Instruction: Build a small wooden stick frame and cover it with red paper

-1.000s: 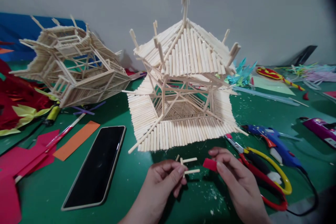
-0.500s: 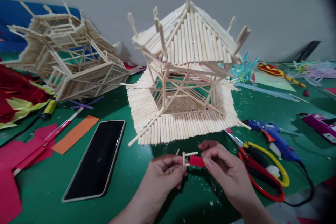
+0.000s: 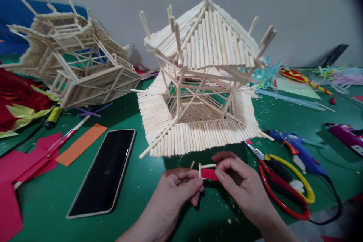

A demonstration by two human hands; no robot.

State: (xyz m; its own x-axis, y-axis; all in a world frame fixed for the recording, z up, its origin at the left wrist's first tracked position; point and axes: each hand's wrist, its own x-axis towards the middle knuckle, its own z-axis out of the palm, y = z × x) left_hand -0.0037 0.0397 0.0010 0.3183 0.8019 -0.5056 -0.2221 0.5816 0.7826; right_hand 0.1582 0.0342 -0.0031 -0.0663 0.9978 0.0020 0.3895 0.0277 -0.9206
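My left hand (image 3: 181,187) pinches a small frame of thin wooden sticks (image 3: 200,170) between thumb and fingers. A small red paper piece (image 3: 209,174) is gripped by my right hand (image 3: 238,181) at its right end. Its left end lies between the frame's upper and lower sticks, close to the upright one; whether it touches cannot be made out. Just beyond my hands stands a pavilion model (image 3: 198,136) of wooden sticks, with a pointed roof above a wide lower skirt of sticks.
A phone (image 3: 103,174) and an orange paper strip (image 3: 82,144) lie to the left, near red paper (image 3: 11,196). Scissors (image 3: 283,185) and a blue glue gun (image 3: 300,151) with its cord are at right. A second stick model (image 3: 96,87) rests at the back left.
My right hand has brought the red paper leftward into the gap between the frame's sticks. My left hand keeps its hold with little movement. The view has shifted slightly.
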